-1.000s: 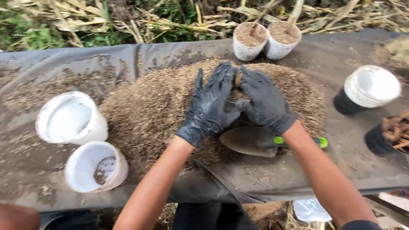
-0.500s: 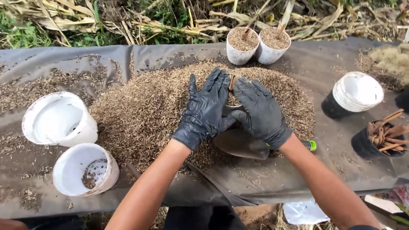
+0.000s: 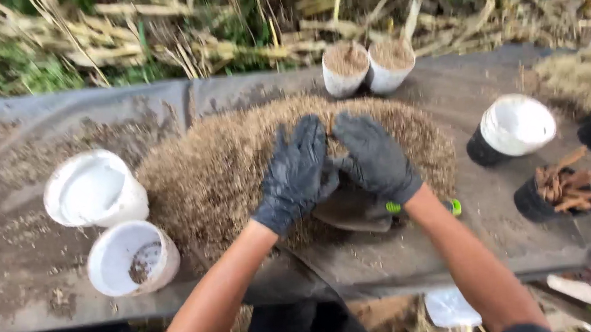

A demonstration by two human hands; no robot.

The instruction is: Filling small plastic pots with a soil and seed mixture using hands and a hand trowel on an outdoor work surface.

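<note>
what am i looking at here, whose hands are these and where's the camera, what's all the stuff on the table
The camera sits on a person's head and looks down, so the two bare arms entering from the bottom are that person's own. Both hands wear black gloves: the left hand and the right hand lie flat, side by side, on a big mound of brown potting mix. Neither hand grips anything. Under the right wrist lies a trowel with a green handle end. The surface is a dark sheet. Left of the mound are two empty white pots, one with a few crumbs inside. At the far edge stand two filled white pots. To the right are a black pot lined white and another holding sticks.
</note>
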